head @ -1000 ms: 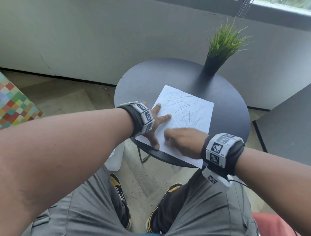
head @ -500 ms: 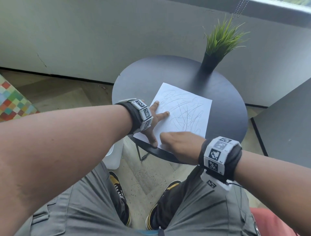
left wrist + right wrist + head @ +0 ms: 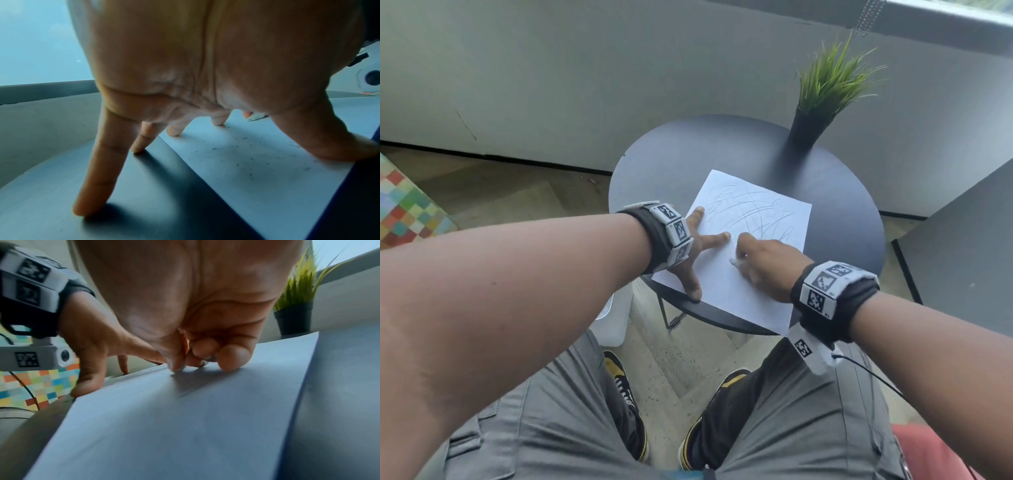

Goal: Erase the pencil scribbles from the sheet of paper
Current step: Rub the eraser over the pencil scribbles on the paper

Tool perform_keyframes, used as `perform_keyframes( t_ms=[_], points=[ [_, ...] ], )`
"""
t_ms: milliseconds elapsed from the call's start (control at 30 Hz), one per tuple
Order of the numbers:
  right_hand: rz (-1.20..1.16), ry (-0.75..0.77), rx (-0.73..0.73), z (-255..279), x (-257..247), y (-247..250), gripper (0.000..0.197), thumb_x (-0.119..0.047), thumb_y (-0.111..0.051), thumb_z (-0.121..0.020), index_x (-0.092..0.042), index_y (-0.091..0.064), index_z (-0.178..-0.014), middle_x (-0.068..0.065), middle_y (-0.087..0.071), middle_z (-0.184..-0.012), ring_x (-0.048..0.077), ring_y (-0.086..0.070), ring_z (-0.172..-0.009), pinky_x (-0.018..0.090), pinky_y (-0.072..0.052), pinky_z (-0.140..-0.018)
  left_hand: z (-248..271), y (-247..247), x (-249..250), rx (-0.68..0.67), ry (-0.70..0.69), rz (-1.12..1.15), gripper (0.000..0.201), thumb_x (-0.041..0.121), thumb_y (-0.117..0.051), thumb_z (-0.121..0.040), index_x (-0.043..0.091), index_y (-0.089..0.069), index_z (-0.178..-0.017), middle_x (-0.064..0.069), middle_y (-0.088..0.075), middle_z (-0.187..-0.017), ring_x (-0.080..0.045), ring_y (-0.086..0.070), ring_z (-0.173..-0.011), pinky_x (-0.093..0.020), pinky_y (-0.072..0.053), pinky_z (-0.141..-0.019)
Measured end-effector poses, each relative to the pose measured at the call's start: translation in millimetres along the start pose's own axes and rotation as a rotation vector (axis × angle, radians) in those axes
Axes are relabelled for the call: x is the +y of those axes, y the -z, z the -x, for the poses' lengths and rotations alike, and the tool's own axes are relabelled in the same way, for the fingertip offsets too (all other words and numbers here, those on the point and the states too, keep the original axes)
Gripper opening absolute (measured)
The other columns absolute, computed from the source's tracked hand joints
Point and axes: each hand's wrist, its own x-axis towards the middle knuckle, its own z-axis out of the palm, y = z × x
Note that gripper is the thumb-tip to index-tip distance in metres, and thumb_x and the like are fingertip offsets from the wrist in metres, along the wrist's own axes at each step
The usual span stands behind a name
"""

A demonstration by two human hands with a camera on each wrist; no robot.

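Note:
A white sheet of paper lies on a round black table, its near corner hanging over the edge. Pencil scribbles cover its far half; the near half looks blank. My left hand is spread flat, fingers straight, pressing the sheet's left edge. My right hand is curled at the sheet's middle, just below the scribbles, pinching a small white eraser against the paper. The eraser tip also shows past my left fingers. Dark eraser crumbs dot the sheet.
A potted green plant stands at the table's far right, just beyond the paper. A grey wall runs behind. A dark cabinet stands to the right, a colourful chequered surface to the left, a white bin under the table.
My right hand with the eraser has moved away from me, from the sheet's near part up to its middle beside my left forefinger. The left hand keeps pressing the paper in place.

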Motion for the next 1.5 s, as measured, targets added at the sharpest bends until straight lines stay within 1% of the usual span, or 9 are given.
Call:
perform_keyframes(
  t_ms=[200,367,533,733,867,1033,1200,1333,1500],
  points=[
    [0.047,0.247,-0.178,15.8,-29.9,-13.5,0.017,-0.032,-0.039,-0.101,-0.016,-0.042,-0.106,0.005,-0.055,-0.093,0.025,-0.048,-0.081,0.035,-0.037,-0.068,-1.2,2.8,-0.8,0.014,-0.007,-0.062,0.133,0.084,-0.073,-0.05,0.06,0.017,-0.145,-0.012,0.021,-0.163,-0.054,-0.007,-0.145,-0.065,-0.025,-0.113],
    [-0.029,-0.041,0.005,-2.3,-3.1,0.6,0.021,-0.038,-0.038,-0.1,-0.017,-0.041,-0.106,0.009,-0.061,-0.101,0.031,-0.054,-0.086,0.038,-0.045,-0.074,-0.5,0.7,-1.7,0.051,-0.02,-0.071,0.132,0.083,-0.074,-0.053,0.054,0.012,-0.15,-0.014,0.015,-0.164,-0.041,0.003,-0.15,-0.066,-0.017,-0.112],
    [0.01,0.173,-0.134,13.9,-20.4,-11.0,0.019,-0.033,-0.041,-0.1,-0.017,-0.041,-0.111,0.008,-0.061,-0.101,0.029,-0.053,-0.088,0.039,-0.046,-0.075,-0.4,4.5,-0.6,0.029,-0.046,-0.073,0.135,0.069,-0.081,-0.06,0.038,0.008,-0.157,-0.007,0.021,-0.164,-0.032,0.009,-0.152,-0.062,-0.015,-0.116],
    [-0.057,-0.035,-0.011,8.9,-4.9,-3.9,0.019,-0.038,-0.036,-0.1,-0.019,-0.038,-0.1,0.006,-0.056,-0.093,0.03,-0.051,-0.082,0.039,-0.043,-0.071,-4.5,1.8,-0.9,0.042,-0.059,-0.037,0.135,0.062,-0.086,-0.058,0.032,0.0,-0.157,-0.009,0.013,-0.165,-0.034,0.0,-0.151,-0.059,-0.023,-0.116],
    [0.005,0.219,-0.141,23.1,-28.8,-11.8,0.018,-0.033,-0.037,-0.101,-0.016,-0.042,-0.105,0.007,-0.059,-0.095,0.028,-0.051,-0.082,0.039,-0.043,-0.071,-8.4,-4.9,-1.8,0.061,-0.063,0.011,0.135,0.073,-0.079,-0.054,0.034,-0.001,-0.156,-0.008,0.014,-0.165,-0.035,0.003,-0.151,-0.058,-0.023,-0.117],
    [-0.015,0.012,0.021,4.9,-15.5,-5.8,0.02,-0.032,-0.038,-0.1,-0.014,-0.038,-0.109,0.006,-0.057,-0.094,0.029,-0.05,-0.08,0.038,-0.042,-0.069,-8.9,-7.9,0.3,0.079,-0.059,0.024,0.134,0.073,-0.08,-0.055,0.032,-0.002,-0.156,-0.01,0.013,-0.165,-0.037,0.004,-0.151,-0.061,-0.022,-0.116],
    [0.047,0.24,-0.12,19.2,-32.6,-15.0,0.019,-0.032,-0.039,-0.1,-0.014,-0.039,-0.101,0.006,-0.053,-0.085,0.027,-0.047,-0.075,0.035,-0.035,-0.063,-7.4,-8.1,1.1,0.08,-0.056,0.003,0.136,0.073,-0.08,-0.057,0.031,0.001,-0.157,-0.011,0.015,-0.165,-0.038,0.007,-0.151,-0.061,-0.02,-0.117],
    [0.02,-0.006,0.01,4.6,-11.4,-7.0,0.019,-0.035,-0.037,-0.099,-0.017,-0.032,-0.099,0.008,-0.056,-0.092,0.032,-0.051,-0.078,0.038,-0.042,-0.068,-8.5,-6.3,0.9,0.064,-0.045,-0.008,0.139,0.074,-0.08,-0.054,0.037,0.007,-0.156,-0.011,0.017,-0.164,-0.039,0.007,-0.151,-0.064,-0.018,-0.117],
    [0.048,0.24,-0.153,21.2,-25.4,-17.1,0.017,-0.033,-0.041,-0.1,-0.016,-0.038,-0.101,0.003,-0.051,-0.084,0.028,-0.05,-0.077,0.036,-0.04,-0.065,-7.7,-0.2,4.9,0.023,-0.044,-0.042,0.134,0.078,-0.077,-0.054,0.054,0.015,-0.149,-0.015,0.022,-0.162,-0.045,0.006,-0.15,-0.068,-0.019,-0.114]
  ],
)
